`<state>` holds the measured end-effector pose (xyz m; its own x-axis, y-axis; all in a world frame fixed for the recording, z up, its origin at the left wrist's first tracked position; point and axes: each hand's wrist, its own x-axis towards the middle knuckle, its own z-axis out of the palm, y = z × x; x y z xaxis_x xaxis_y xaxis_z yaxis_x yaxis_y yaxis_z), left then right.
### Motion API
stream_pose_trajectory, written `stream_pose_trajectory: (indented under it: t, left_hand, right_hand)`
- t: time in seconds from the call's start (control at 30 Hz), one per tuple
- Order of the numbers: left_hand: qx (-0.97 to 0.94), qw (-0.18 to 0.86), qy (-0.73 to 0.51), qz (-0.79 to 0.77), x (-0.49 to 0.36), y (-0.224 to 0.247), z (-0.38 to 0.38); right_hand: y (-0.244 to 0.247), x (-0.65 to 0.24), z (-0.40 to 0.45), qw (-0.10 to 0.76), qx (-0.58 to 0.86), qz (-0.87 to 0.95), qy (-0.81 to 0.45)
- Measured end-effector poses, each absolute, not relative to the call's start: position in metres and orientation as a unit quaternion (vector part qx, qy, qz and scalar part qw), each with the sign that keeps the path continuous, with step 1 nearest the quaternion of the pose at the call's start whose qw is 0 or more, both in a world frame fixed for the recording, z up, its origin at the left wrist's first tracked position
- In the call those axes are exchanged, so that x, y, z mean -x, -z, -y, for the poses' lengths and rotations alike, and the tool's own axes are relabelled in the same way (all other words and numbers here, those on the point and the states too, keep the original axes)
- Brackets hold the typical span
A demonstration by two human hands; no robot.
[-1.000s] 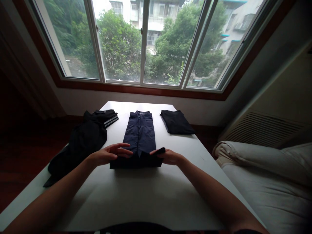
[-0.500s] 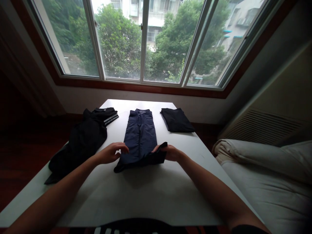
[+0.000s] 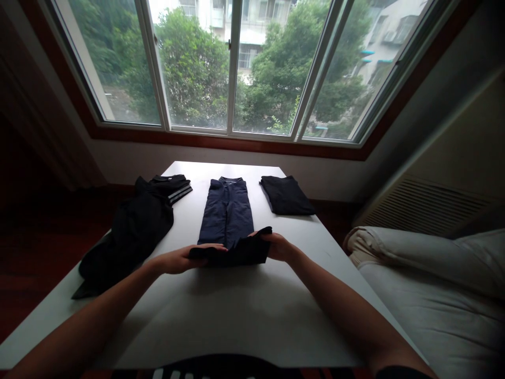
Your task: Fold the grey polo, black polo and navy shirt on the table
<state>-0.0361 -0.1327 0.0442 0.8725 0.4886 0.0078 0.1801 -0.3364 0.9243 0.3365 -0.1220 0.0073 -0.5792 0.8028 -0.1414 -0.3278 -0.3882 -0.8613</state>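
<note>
A navy shirt (image 3: 225,213) lies in a long, narrow fold down the middle of the table, its collar end toward the window. The near end of the shirt is lifted off the tabletop between both hands. On its left corner, my left hand (image 3: 179,259) is closed, fingers stretched along the inner side of the cloth. The right corner is gripped by my right hand (image 3: 276,246), with part of its fingers hidden behind the raised fabric.
The white table (image 3: 236,326) stands below a window. A heap of black clothing (image 3: 138,226) with striped trim covers its left side. A folded black garment (image 3: 287,195) lies at the far right. Beside the table, at right, is a pale cushioned seat (image 3: 430,295).
My left hand has moved right and taken hold of the shirt's left near corner, which has risen. My right hand keeps its grip almost in place.
</note>
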Motion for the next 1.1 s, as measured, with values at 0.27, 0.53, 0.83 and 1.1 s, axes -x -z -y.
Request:
stream_pose_trajectory:
  t: [0.27,0.53,0.83,1.1]
  left_hand:
    - [-0.696,0.666,-0.209,-0.165,0.045,-0.033,0.133]
    - [-0.699,0.694,-0.156,-0.077,0.039,-0.075,0.146]
    - [-0.688,0.723,-0.017,0.055,0.020,-0.134,0.199]
    - [-0.730,0.677,-0.089,-0.006,0.027,-0.135,0.191]
  right_hand:
    - [-0.048,-0.325,0.140,0.318,0.197,0.526,-0.764]
    - [-0.095,-0.313,0.168,0.202,0.100,0.639,-0.736]
    - [-0.108,-0.288,0.197,0.072,-0.041,0.622,-0.778]
    - [-0.099,-0.291,0.205,0.227,-0.010,0.573,-0.787]
